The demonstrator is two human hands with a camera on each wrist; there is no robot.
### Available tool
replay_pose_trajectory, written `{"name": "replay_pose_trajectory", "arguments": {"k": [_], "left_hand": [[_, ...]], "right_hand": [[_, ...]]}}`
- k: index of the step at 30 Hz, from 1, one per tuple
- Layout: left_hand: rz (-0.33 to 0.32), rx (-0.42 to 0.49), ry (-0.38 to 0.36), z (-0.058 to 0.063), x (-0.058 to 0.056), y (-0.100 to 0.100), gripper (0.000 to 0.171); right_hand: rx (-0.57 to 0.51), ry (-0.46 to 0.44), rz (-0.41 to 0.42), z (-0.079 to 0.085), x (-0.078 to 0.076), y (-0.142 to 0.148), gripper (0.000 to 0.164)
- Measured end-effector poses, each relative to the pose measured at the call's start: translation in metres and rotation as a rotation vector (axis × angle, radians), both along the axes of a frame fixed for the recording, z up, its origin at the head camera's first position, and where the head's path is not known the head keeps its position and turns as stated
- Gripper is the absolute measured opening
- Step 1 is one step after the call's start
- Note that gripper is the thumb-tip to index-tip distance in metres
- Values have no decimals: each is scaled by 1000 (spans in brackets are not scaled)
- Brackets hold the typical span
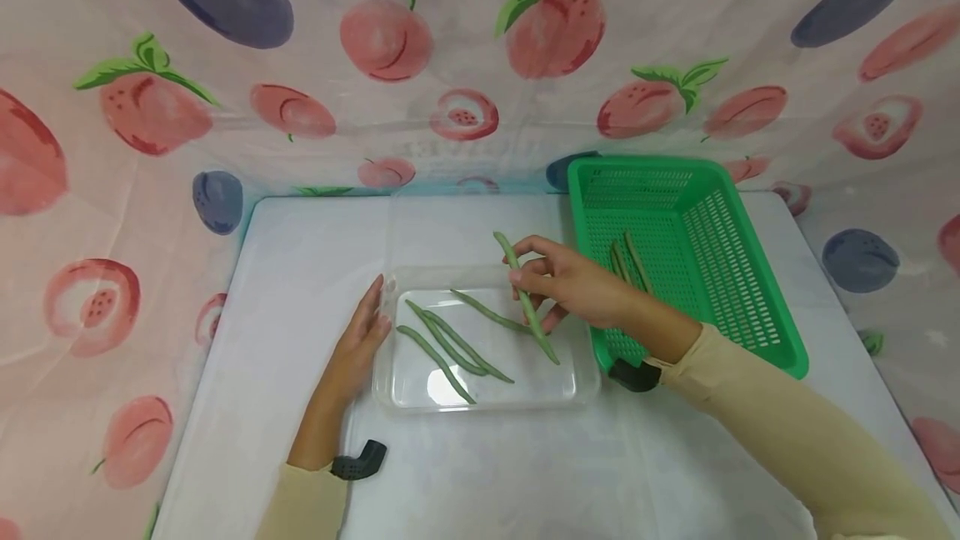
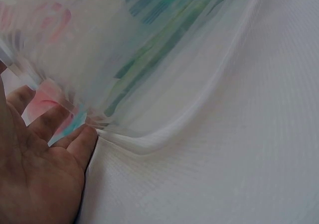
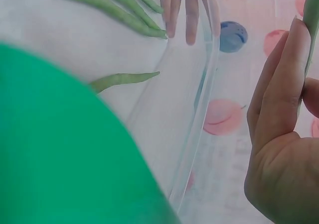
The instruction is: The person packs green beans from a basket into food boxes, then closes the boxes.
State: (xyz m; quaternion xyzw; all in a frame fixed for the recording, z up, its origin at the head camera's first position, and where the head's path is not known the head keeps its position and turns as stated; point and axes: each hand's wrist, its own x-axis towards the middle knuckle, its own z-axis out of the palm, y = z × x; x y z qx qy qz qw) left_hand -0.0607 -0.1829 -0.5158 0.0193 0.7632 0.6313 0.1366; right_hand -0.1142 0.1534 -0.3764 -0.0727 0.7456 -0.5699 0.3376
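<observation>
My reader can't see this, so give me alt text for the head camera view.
A person's right hand holds a green bean over a clear container of beans while the left hand touches its left side. A green basket with a few more beans stands to the right.

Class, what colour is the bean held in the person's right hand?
The bean is green; it shows best in the head view.

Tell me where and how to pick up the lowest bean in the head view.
Pinch this bean across its middle, coming down from above. It lies long and thin on the floor of the clear container, whose walls would likely hinder a low approach; its middle sits apart from the neighbouring bean. The right hand's grip holds another bean.
</observation>
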Motion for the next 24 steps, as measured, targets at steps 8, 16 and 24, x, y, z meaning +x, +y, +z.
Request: {"name": "replay_pose_trajectory", "arguments": {"k": [8, 16, 24], "left_hand": [[-2, -1, 10, 1, 0, 0, 63], [-1, 5, 6, 0, 1, 0, 62], [-5, 21, 9, 1, 0, 0, 62]], "right_hand": [[15, -12, 20, 0, 0, -8, 29], [3, -17, 23, 0, -1, -14, 28], [-8, -19, 38, 0, -1, -19, 30]]}}
